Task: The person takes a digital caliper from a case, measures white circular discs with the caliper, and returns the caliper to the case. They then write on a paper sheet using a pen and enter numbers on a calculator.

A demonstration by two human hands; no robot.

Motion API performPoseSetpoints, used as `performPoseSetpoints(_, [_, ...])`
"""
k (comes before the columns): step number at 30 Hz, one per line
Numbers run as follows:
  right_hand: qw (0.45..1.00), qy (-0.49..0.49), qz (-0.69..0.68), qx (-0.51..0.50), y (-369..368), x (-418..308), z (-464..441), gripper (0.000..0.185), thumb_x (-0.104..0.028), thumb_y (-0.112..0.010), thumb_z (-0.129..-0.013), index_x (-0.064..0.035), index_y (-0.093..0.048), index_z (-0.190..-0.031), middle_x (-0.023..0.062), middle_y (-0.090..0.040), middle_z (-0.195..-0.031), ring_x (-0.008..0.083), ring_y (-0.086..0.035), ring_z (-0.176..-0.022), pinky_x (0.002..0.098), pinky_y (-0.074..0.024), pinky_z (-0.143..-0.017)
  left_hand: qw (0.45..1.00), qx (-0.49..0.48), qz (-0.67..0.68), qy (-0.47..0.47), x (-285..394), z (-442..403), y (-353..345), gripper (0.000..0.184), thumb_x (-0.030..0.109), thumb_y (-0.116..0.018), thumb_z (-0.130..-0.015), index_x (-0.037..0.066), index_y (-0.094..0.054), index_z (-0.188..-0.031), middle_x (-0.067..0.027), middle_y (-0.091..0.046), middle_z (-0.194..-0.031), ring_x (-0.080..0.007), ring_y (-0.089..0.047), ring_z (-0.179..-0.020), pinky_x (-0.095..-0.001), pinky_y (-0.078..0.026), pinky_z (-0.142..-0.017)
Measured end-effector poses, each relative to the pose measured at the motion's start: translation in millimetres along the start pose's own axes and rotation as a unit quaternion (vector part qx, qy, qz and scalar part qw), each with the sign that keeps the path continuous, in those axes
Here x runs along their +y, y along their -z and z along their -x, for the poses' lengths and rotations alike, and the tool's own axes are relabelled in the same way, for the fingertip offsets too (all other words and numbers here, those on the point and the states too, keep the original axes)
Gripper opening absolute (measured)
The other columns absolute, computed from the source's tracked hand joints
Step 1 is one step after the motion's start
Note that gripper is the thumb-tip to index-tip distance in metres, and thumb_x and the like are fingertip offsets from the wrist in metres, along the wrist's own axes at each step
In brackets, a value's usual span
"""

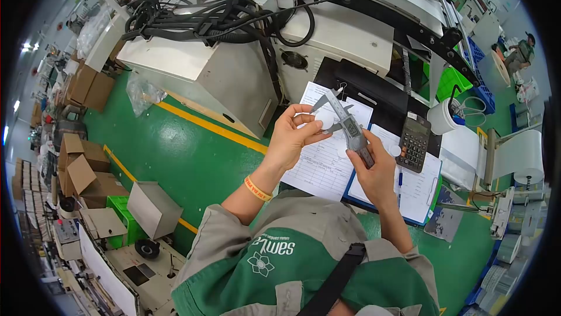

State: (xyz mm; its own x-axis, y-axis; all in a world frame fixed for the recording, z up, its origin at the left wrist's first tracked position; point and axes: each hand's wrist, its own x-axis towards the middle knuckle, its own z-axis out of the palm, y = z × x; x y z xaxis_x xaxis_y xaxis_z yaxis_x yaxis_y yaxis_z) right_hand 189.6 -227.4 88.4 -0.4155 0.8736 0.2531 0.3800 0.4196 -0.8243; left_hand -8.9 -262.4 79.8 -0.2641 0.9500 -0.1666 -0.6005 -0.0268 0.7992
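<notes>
My left hand pinches a small white disc between thumb and fingers. A digital caliper is in my right hand, gripped near its display end. The caliper's jaws are spread around the disc; whether both touch its edge I cannot tell. Beneath my hands lie a printed form and a blue clipboard with more paper on it. Another small white disc rests on the clipboard paper, close to my right hand, and a blue pen lies below it.
A black calculator and a white cup with scissors stand to the right. Ahead is a machine with bundled black cables and a pale cabinet. Cardboard boxes are on the left; a person is far right.
</notes>
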Motion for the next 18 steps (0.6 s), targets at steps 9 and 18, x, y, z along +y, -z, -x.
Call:
performPoseSetpoints(9, [1.0, -0.023, -0.004, -0.005, 3.5, -4.8, 1.5, 0.046, -0.008, -0.073, -0.079, 0.0034, -0.056, -0.121, 0.0174, -0.067, -0.101, 0.0172, -0.067, -0.081, 0.0278, -0.0548, -0.067, 1.0, 0.001, -0.007, 0.009, 0.3, 2.0, -1.1, 0.028, -0.005, -0.059, -0.086, 0.0, -0.048, -0.111, -0.0104, -0.064, -0.095, -0.0206, -0.066, -0.088, -0.0392, -0.059, -0.083])
performPoseSetpoints(18, [1.0, -0.019, 0.001, 0.01, 8.6, 4.4, 5.3, 0.047, -0.01, -0.073, -0.078, 0.0001, -0.056, -0.122, 0.0129, -0.067, -0.096, 0.0133, -0.06, -0.065, 0.0247, -0.0478, -0.057, 0.999, 0.025, -0.046, 0.01, -3.7, 4.2, 0.9, 0.034, 0.0, -0.06, -0.087, -0.001, -0.045, -0.118, -0.0112, -0.057, -0.104, -0.0219, -0.061, -0.099, -0.043, -0.056, -0.09])
